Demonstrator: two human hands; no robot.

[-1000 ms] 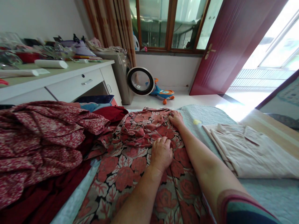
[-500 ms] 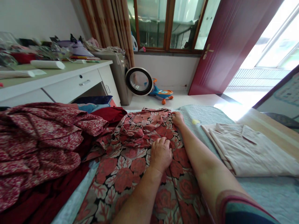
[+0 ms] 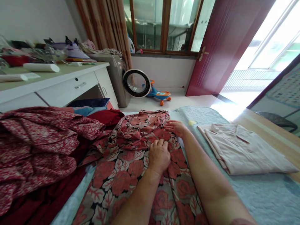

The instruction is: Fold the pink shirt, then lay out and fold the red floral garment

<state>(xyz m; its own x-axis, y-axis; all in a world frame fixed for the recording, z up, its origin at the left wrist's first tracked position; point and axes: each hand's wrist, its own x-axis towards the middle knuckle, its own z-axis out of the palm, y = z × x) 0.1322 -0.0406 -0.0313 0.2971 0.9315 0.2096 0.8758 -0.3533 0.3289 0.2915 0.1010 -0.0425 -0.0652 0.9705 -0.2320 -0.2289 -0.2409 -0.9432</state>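
Observation:
A floral garment (image 3: 131, 168) in coral, grey and black lies spread over the bed, its neckline at the far end and bunched cloth across its upper part. My left hand (image 3: 159, 156) rests on the middle of it, fingers curled down against the cloth; whether they pinch any fabric is hard to see. Farther forward and to the right, my right hand (image 3: 176, 128) lies on the garment's upper right edge with its fingers stretched out flat, pointing left.
Red patterned clothes (image 3: 39, 140) are heaped at the left. A folded cream shirt (image 3: 246, 150) lies on the pale blue bed cover (image 3: 269, 190) at the right. Beyond stand a cluttered desk (image 3: 58, 78), a washing machine (image 3: 119, 78) with its door open, and a toy (image 3: 159, 93).
My right hand has moved from the garment's far right edge inward over the cloth, and its fingers have straightened. The left hand stays on the same patch. The view has shifted slightly.

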